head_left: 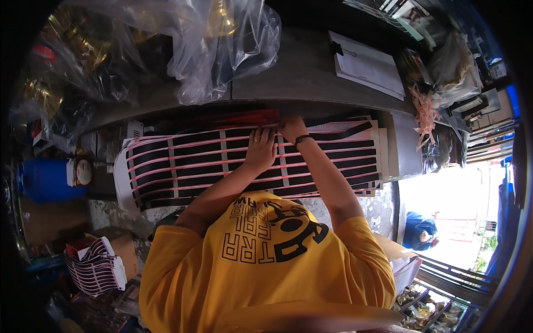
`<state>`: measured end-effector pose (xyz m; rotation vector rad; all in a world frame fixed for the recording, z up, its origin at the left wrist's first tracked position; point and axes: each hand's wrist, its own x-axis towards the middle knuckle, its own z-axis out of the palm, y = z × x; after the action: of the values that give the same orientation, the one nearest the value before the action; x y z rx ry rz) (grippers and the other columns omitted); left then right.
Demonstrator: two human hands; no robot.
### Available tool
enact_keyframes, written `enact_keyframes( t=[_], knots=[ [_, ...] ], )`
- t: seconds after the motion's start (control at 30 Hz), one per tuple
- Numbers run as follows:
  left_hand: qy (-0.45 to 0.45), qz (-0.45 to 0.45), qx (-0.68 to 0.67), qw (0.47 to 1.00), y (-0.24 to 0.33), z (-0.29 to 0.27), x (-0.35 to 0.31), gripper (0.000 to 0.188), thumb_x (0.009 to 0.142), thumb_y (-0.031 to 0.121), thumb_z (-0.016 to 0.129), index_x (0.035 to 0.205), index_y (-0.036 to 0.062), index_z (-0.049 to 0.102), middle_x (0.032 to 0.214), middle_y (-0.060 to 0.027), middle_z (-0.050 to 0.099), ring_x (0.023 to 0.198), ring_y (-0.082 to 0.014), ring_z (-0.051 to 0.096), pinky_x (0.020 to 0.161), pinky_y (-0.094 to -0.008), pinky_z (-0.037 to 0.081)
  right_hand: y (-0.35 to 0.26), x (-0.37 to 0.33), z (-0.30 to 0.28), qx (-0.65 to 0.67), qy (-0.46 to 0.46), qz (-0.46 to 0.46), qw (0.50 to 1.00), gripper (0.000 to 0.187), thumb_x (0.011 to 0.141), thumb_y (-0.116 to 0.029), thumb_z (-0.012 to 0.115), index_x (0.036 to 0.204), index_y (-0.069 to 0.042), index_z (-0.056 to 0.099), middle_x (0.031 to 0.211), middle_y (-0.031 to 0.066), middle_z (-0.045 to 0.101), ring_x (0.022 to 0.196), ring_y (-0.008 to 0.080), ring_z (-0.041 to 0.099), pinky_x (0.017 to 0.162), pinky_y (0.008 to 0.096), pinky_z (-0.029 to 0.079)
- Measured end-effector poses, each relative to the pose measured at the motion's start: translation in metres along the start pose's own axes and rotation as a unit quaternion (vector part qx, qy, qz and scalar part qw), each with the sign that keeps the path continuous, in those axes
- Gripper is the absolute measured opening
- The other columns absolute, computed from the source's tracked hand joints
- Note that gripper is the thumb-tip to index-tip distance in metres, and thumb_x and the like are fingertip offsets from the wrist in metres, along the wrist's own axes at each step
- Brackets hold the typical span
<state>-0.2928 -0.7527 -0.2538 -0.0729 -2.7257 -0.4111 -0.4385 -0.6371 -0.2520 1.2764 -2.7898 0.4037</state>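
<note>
A large white sheet (205,164) with rows of black strips and pinkish lines between them lies on the worktop before me. My left hand (261,150) rests flat on it near the far edge, fingers stretched out, a ring on one finger. Close beside it, my right hand (292,129) is closed at the sheet's far edge; what its fingers pinch is hidden. A dark band circles the right wrist. To the right of that wrist, a loose-looking black strip (352,132) slants across the sheet. Something red (244,117) lies just beyond the far edge.
A grey shelf (288,72) overhangs the far side, carrying clear plastic bags (222,50) with gold-coloured items and a clipped paper stack (366,65). A blue container (47,180) stands left. Similar striped sheets (95,269) lie lower left. Another person (420,230) is outside at right.
</note>
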Motion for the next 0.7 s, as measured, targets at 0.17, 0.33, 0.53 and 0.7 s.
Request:
enact_keyframes(
  t=[0.17,0.33,0.53,0.7],
  knots=[
    [0.027,0.009,0.009,1.0,-0.004,0.001,0.009,0.055,0.088,0.022,0.058,0.137,0.0013,0.044,0.129,-0.0182,0.043,0.126,-0.037,0.041,0.108,-0.0527,0.033,-0.005,0.017,0.011,-0.077,-0.041,0.025,0.996,0.018,0.083,-0.019,0.059,0.08,-0.004,0.069,0.088,0.0173,0.068,0.086,0.0351,0.065,0.077,0.0449,0.052],
    [0.021,0.012,0.013,1.0,-0.006,-0.002,0.012,0.055,0.087,0.024,0.057,0.136,0.0014,0.044,0.128,-0.0178,0.045,0.123,-0.0356,0.042,0.106,-0.052,0.034,-0.02,0.004,0.007,-0.042,0.06,0.036,0.997,0.015,0.084,-0.013,0.057,0.084,-0.002,0.068,0.092,0.0161,0.065,0.085,0.0355,0.065,0.077,0.0451,0.054],
    [-0.017,0.0,-0.01,1.0,-0.006,-0.007,0.015,0.053,0.085,0.024,0.057,0.132,0.0003,0.049,0.129,-0.0163,0.047,0.122,-0.0334,0.043,0.105,-0.05,0.033,-0.028,-0.02,-0.004,0.024,0.114,0.012,0.993,0.011,0.081,-0.01,0.058,0.088,-0.008,0.066,0.086,0.012,0.062,0.082,0.0324,0.065,0.071,0.0404,0.056],
    [0.006,0.003,-0.015,1.0,-0.005,-0.007,0.017,0.056,0.084,0.026,0.058,0.134,0.0003,0.05,0.125,-0.0149,0.051,0.117,-0.032,0.046,0.103,-0.05,0.035,-0.024,-0.028,0.005,0.007,0.147,-0.017,0.989,0.01,0.078,-0.011,0.06,0.088,-0.011,0.065,0.084,0.0081,0.06,0.081,0.0279,0.065,0.067,0.0374,0.056]
  ],
)
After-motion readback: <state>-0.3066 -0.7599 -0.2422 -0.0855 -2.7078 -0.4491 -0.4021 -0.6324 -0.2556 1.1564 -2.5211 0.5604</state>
